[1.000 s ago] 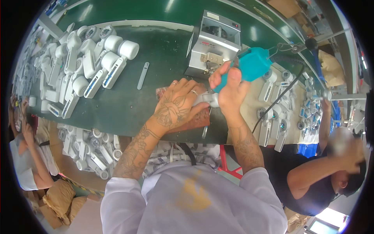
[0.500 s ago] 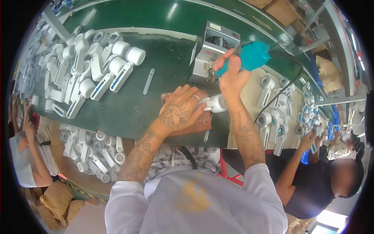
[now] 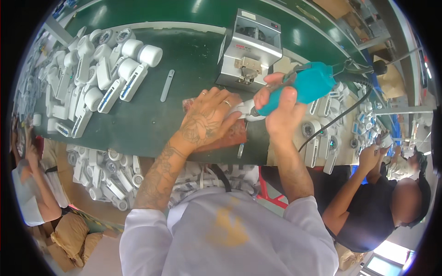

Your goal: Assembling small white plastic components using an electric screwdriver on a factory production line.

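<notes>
My right hand is clenched around the turquoise electric screwdriver, its tip angled down and to my left onto a small white part that sits on a reddish-brown pad near the front edge of the green worktop. The screwdriver's black cable loops off to my right. My left hand lies flat, fingers spread, pressing down on the white part and the pad; this grip is a press rather than a closed fist, and most of the part is hidden beneath my fingers. Just behind my hands stands a grey metal box-shaped machine. To my left on the worktop lies a heap of white handheld housings, with a slim grey strip between the heap and the machine. More white housings fill a bin below the worktop edge. On my right, another person's hand handles similar pieces.
</notes>
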`<state>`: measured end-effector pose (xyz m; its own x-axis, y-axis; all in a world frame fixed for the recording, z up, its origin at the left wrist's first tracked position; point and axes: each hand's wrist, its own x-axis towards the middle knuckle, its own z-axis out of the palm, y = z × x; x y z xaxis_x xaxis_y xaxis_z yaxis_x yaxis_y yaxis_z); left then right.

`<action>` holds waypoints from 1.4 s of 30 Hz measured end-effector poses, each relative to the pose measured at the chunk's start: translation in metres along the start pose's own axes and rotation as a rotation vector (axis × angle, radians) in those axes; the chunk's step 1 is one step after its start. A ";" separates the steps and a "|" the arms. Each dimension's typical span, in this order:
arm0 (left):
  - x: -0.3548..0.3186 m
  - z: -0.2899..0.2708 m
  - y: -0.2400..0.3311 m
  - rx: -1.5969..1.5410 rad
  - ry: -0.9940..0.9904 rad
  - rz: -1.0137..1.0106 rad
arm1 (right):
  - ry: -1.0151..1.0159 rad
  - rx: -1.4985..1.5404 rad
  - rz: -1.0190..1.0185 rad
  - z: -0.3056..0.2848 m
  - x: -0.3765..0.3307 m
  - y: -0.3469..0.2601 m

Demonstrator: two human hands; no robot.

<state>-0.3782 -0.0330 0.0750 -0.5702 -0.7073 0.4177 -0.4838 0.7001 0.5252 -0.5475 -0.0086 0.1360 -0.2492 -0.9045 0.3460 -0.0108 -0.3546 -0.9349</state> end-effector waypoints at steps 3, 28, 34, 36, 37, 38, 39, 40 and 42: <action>0.000 -0.002 0.001 -0.058 -0.087 -0.052 | -0.009 0.032 -0.001 0.000 -0.003 0.004; -0.037 -0.051 0.014 0.106 0.098 -0.041 | 0.165 0.534 -0.022 -0.025 -0.050 -0.029; -0.096 -0.203 -0.135 -0.153 0.890 -0.710 | 0.123 0.394 0.032 -0.036 -0.088 -0.041; -0.109 -0.255 -0.211 0.193 0.941 -0.720 | 0.128 0.385 0.043 -0.038 -0.095 -0.040; -0.108 -0.268 -0.242 0.385 0.937 -0.680 | 0.138 0.360 0.066 -0.038 -0.099 -0.038; -0.135 -0.295 -0.296 0.713 0.826 -0.557 | 0.103 0.366 0.076 -0.045 -0.100 -0.036; -0.175 -0.329 -0.337 1.025 0.699 -0.422 | 0.102 0.457 0.108 -0.043 -0.102 -0.032; -0.224 -0.372 -0.369 1.504 0.477 0.058 | 0.136 0.533 0.141 -0.046 -0.104 -0.023; -0.143 -0.332 -0.348 0.933 0.582 -0.419 | 0.205 0.429 0.250 -0.049 -0.110 -0.023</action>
<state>0.0923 -0.2073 0.0786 0.0210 -0.6679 0.7439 -0.9979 0.0319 0.0568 -0.5671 0.1111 0.1156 -0.3775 -0.9244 0.0544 0.4592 -0.2379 -0.8559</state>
